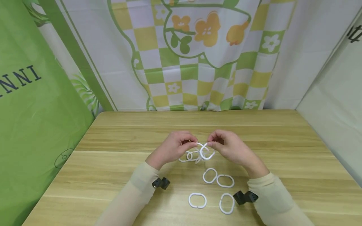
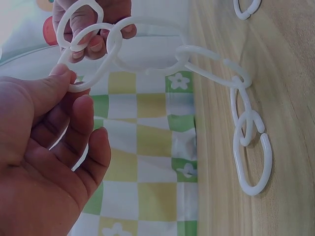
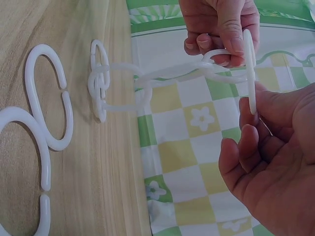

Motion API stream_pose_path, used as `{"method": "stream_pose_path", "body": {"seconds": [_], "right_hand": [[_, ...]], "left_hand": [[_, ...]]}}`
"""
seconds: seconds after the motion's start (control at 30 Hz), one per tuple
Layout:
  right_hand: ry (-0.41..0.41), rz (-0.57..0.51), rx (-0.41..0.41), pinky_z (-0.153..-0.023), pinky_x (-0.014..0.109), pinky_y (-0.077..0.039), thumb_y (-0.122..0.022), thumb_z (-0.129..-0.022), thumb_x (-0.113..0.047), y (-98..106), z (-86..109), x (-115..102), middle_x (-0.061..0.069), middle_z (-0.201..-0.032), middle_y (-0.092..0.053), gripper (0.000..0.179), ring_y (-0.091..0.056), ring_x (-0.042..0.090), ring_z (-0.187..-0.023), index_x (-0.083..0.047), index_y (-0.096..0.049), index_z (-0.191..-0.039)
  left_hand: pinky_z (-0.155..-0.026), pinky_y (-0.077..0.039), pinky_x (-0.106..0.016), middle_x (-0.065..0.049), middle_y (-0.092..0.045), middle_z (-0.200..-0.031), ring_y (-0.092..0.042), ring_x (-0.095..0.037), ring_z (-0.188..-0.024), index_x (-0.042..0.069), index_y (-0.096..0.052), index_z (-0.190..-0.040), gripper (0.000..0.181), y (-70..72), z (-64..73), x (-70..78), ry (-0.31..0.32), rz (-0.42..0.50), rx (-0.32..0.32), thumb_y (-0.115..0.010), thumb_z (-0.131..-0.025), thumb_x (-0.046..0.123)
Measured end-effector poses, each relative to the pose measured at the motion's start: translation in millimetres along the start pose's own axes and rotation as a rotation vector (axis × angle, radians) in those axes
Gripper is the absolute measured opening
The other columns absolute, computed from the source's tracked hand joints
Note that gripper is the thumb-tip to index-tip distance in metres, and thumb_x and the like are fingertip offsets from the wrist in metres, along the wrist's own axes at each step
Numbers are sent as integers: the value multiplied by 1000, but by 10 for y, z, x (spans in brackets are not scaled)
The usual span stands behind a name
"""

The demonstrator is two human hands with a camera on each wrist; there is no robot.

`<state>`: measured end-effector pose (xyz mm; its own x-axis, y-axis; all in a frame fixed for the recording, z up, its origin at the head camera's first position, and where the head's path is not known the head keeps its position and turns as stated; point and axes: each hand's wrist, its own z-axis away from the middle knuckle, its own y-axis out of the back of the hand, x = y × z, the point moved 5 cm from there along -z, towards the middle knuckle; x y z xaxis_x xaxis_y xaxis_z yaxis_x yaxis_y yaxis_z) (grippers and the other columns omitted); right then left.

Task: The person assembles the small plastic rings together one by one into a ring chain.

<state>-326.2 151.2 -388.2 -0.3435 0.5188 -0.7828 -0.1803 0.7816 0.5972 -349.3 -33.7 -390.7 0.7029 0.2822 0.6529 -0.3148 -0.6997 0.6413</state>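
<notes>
My left hand [image 1: 176, 147] pinches the end link of a chain of white plastic C-shaped rings between thumb and fingers. From that link the chain [image 2: 266, 162] hangs down, and its lower links lie on the wooden table. Facing it, my right hand [image 1: 230, 147] pinches another white ring [image 3: 251, 78], seen edge-on in the right wrist view. The two held rings cross between the hands, above the table. Whether the right ring's gap is hooked through the left link cannot be told.
Several loose white rings lie on the wooden table [image 1: 118, 175] nearer to me, among them one ring [image 1: 189, 201] at front left and another ring [image 1: 233, 205] by the right wrist. A patterned curtain [image 1: 189, 72] hangs behind the table's far edge.
</notes>
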Motion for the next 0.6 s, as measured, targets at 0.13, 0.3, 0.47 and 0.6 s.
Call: {"method": "stream_pose_path", "body": {"seconds": [0.13, 0.3, 0.47, 0.6], "right_hand": [[4, 7, 0, -59, 27, -43, -68, -94, -14, 0, 2, -3, 0, -81, -61, 7, -52, 18, -71, -7, -65, -92], [-8, 4, -1, -59, 27, -44, -67, -94, -13, -5, 7, -1, 2, -82, -61, 7, -52, 18, -72, -7, -65, -93], [-9, 25, -3, -58, 28, -44, -68, -93, -14, -5, 7, -8, 0, -81, -60, 7, -51, 18, -70, -8, -65, -92], [-23, 7, 15, -57, 28, -43, -68, -94, -14, 24, 16, 10, 1, -81, -60, 7, -50, 18, -69, -8, -64, -93]], "left_hand": [[-58, -47, -24, 2, -64, -84, -52, -6, -67, 2, -73, -95, 9, 5, 1, -5, 16, 18, 6, -68, -93, 10], [-60, -48, -23, 1, -65, -85, -54, -6, -68, 2, -73, -95, 9, 3, -2, -4, 14, 24, 11, -68, -93, 9], [-59, -48, -25, 3, -65, -85, -54, -7, -68, 4, -74, -95, 8, -18, -3, -3, 23, 46, 9, -69, -93, 11], [-60, -49, -27, 6, -65, -85, -56, -8, -69, 9, -73, -96, 7, -56, 0, -11, 30, 61, -32, -70, -93, 14]]}}
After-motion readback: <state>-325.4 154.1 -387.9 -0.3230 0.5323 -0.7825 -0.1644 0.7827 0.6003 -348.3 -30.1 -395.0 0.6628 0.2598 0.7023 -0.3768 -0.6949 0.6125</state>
